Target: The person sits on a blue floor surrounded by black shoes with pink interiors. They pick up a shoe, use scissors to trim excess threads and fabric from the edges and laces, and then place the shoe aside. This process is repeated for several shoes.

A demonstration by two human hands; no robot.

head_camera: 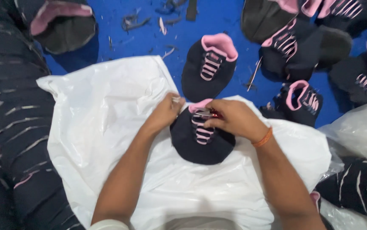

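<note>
Far left of the white plastic sheet [107, 127]: a big stack of dark shoe tops with pale stripes [13, 119]. On the sheet, in the middle: one dark shoe top with pink laces [200, 138]. Left hand [164, 113] at its upper left edge, fingers pinched on something small and pale, maybe a thread end; too small to tell. Right hand [234, 119] on top of the laces, closed around a small tool with a shiny tip and a red part [209, 113]. Just above the sheet on the blue floor [149, 38]: another shoe top with pink lining [209, 66] and little cut scraps [136, 21]. Up and right of the sheet: more pink-laced shoe tops in a heap [302, 38]. Probably midway: scraps already cut, many pieces lying about, this one in hand.
</note>
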